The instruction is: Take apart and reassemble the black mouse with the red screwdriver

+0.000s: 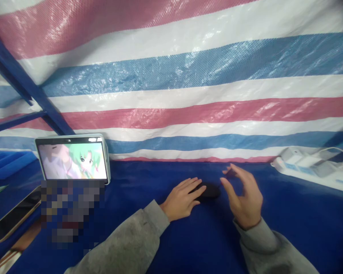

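A black, rounded computer mouse (211,191) lies on the blue tabletop (194,243). My left hand (183,198) rests at its left end, palm down, with the fingers over and around that end and hiding part of it. Just to the right of the mouse, my right hand (244,196) is raised with curved fingers and the thumb toward the mouse. A small dark piece (231,173) shows at its fingertips; its kind is too unclear to tell.
A tablet (72,161) playing a cartoon leans at the back left. Near it lie a phone (15,215), another person's forearm (30,234) and a blue tray (10,163). A white power strip (317,173) with plugs stands at right. Striped sheeting (188,110) hangs behind.
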`<control>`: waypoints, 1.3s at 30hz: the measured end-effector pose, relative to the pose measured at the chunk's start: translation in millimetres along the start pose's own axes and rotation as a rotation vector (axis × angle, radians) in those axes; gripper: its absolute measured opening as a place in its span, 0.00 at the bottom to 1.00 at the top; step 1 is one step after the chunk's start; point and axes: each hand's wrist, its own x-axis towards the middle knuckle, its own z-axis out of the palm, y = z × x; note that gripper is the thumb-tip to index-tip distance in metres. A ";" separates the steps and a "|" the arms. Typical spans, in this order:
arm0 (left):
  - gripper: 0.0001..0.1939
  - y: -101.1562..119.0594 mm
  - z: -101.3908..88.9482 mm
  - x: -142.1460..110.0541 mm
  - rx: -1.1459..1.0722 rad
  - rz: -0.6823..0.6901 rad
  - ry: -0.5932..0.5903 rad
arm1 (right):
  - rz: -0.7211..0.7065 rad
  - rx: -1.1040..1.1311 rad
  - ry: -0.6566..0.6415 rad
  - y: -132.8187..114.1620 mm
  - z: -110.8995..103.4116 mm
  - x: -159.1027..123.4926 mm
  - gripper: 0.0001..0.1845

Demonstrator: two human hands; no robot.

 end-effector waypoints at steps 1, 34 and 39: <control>0.26 0.1 -0.2 0.0 -0.004 0.000 0.002 | -0.020 -0.022 0.038 -0.4 -0.3 0.8 0.22; 0.26 -0.1 1.8 -0.5 -0.018 -0.030 -0.013 | -0.010 -0.004 0.075 -3.6 -4.3 -1.0 0.26; 0.25 0.1 1.4 -0.6 -0.027 -0.028 -0.006 | 0.005 0.034 -0.023 -6.0 -5.3 -0.6 0.24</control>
